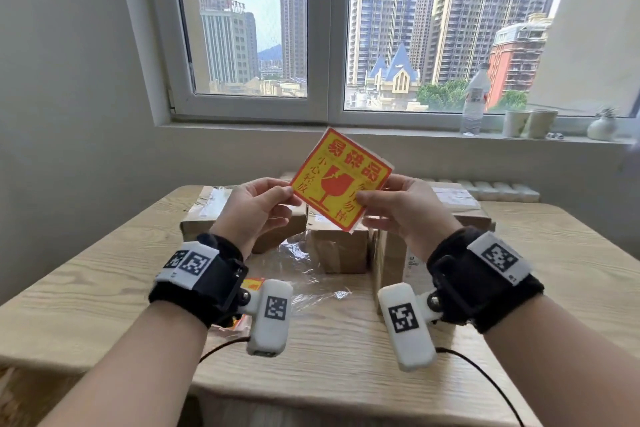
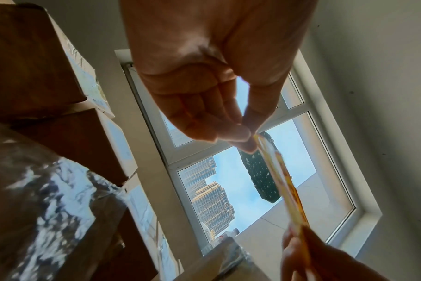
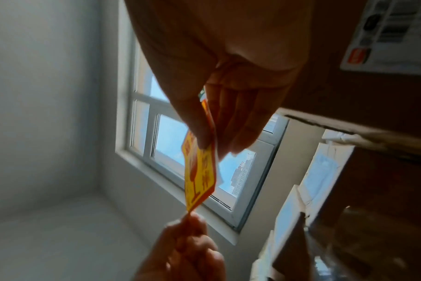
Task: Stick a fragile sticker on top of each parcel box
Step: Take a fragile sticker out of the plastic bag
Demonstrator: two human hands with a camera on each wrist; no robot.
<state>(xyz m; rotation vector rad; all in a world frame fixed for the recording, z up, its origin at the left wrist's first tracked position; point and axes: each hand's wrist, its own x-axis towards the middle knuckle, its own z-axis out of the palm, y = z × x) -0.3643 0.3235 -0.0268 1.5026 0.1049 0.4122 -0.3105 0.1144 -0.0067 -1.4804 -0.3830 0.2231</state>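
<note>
My left hand [image 1: 256, 208] and right hand [image 1: 403, 206] pinch opposite corners of the square yellow-and-red fragile sticker [image 1: 341, 178], raised above the brown cardboard parcel boxes [image 1: 337, 246], likely for peeling.

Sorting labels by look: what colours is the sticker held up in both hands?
Yellow with red border, text and a broken-glass symbol; the sticker shows best in the head view.

A: What's on the arms?
B: Bare forearms, no sleeves. Each wrist wears a fuzzy black band [image 1: 485, 279] with a white plate printed with black square codes.
A: And below them?
B: A white rounded camera pod [image 1: 270, 317] hangs from each band on a metal joint, code on its face, with a thin black cable [image 1: 485, 378] at the lower frame.
</note>
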